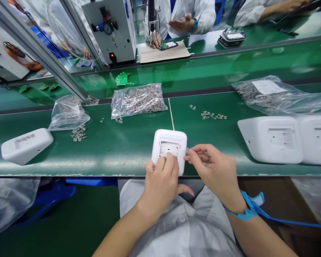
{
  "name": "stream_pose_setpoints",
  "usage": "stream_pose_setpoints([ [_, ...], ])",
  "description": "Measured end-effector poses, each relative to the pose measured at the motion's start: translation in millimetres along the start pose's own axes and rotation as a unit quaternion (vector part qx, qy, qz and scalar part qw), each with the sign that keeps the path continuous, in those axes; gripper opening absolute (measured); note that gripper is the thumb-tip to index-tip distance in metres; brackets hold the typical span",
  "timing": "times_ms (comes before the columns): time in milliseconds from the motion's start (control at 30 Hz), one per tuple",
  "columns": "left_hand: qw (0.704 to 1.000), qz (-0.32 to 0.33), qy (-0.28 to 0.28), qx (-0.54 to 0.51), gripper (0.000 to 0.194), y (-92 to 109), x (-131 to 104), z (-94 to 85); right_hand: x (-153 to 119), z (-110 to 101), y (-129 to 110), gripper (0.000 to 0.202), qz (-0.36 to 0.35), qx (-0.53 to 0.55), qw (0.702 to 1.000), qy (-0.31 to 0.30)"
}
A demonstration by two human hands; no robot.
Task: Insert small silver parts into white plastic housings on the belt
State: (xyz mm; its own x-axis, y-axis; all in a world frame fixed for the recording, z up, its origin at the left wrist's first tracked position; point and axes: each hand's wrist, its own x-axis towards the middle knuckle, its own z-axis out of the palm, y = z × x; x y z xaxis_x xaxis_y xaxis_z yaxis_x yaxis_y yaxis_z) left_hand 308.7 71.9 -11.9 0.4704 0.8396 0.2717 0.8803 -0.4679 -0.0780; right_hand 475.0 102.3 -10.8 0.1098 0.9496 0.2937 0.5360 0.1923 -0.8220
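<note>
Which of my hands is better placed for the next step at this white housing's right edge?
Probably your right hand: its fingers are bunched right beside that edge of the white housing, while your left hand lies across the front, apparently steadying it.

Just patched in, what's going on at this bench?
A person has the left hand on a white housing, fingers over its recessed face. The right hand, at the housing's right side, pinches what looks like a small metal piece. Similar white housings lie to the left and right. Behind are loose metal pieces and a clear bag full of them.
</note>
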Motion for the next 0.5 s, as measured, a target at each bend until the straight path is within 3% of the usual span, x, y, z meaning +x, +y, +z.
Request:
stream_pose_setpoints([
  [133, 0.999, -0.047, 0.011, -0.021, 0.096, 37.9, 20.7, 5.0, 19.8, -12.3, -1.6, 0.008, -0.104, -0.101, 0.989, 0.008],
  [233, 0.996, -0.045, 0.054, -0.063, 0.083, 59.8, 34.7, 10.2, 27.9, -22.4, 0.9, 0.010, -0.096, -0.111, 0.989, -0.013],
  [367, 0.992, -0.018, 0.086, -0.094, 0.065, 68.1, 32.8, 13.3, 26.6, -30.3, 6.4, 0.011, -0.046, -0.117, 0.992, -0.029],
  [500, 0.993, -0.005, 0.085, -0.077, 0.061, 65.7, 19.8, 12.7, 22.7, -27.2, 9.5, 0.010, -0.066, -0.126, 0.989, -0.047],
])
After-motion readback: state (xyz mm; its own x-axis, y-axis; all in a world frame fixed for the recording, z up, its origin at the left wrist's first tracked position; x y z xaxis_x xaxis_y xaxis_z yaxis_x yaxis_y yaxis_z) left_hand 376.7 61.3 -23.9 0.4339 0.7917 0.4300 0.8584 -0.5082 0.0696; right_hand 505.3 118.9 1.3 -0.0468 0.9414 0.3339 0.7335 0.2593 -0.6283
